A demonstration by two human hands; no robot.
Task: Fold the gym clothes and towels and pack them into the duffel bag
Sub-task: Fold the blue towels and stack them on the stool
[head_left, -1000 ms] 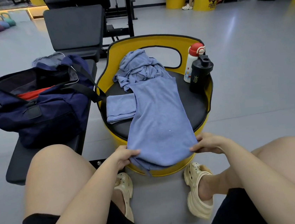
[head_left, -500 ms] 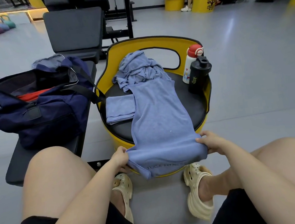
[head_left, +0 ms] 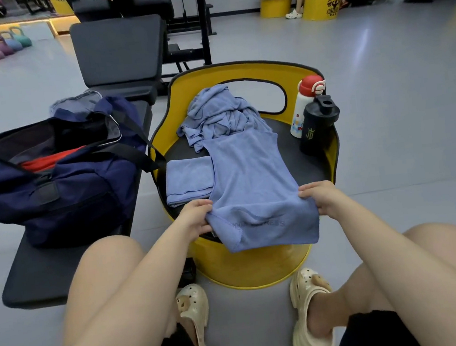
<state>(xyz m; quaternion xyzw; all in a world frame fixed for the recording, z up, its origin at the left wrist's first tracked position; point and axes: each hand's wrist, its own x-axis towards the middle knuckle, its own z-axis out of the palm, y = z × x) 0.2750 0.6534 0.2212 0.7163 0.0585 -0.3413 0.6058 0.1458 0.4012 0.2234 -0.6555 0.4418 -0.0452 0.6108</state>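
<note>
- The left hand (head_left: pixel 196 217) pinches the near left corner of the blue towel (head_left: pixel 251 187), fingers curled over the edge with the thumb tucked under it.
- The right hand (head_left: pixel 319 196) does the same at the near right corner, so the near edge is stretched between the two hands and raised a little off the seat.
- The towel lies lengthwise across the black seat of the yellow barrel stool (head_left: pixel 260 266); its near end drapes over the front rim, and faint lettering shows on that hanging part.
- It looks to me like soft, light microfibre: it sags between the hands and will go limp wherever it is not held. The corners seem the right hold, since a grip in the middle would only bunch it.
- Its far end runs up to a crumpled blue garment (head_left: pixel 214 114) heaped against the stool's back; I cannot tell whether the two overlap or merely touch, so lifting the towel might drag it.
- A smaller folded towel (head_left: pixel 189 180) sits just beside the long one on its left.
- At the seat's right edge stand a black shaker (head_left: pixel 316 125) and a white bottle (head_left: pixel 305 101), clear of the cloth.
- The navy duffel bag (head_left: pixel 60 180) gapes open on the bench (head_left: pixel 39 276) to the left, something red inside it.
</note>
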